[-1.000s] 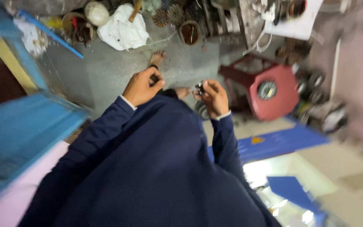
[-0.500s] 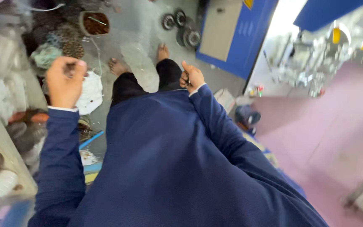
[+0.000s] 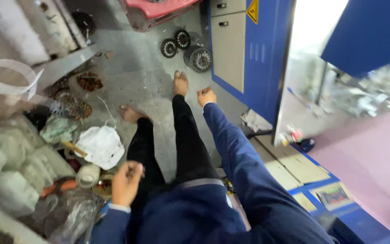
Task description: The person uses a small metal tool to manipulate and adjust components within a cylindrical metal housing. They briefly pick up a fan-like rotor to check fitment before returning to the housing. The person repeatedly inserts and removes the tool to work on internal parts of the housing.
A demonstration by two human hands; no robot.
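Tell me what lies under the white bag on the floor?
The white bag rests on grey concrete floor, a wooden handle poking from beneath. Whatever else it covers is hidden.

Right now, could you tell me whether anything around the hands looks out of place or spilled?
Yes: round wheel-like metal parts lie loose on the concrete floor, and crumpled paper sits beside the blue cabinet.

Grey concrete floor (image 3: 145, 77), stained. Blue cabinet (image 3: 253, 54) at one o'clock; red stool (image 3: 159, 9) at twelve. Pink flooring (image 3: 375, 153) at four o'clock. Bright daylight at one o'clock.
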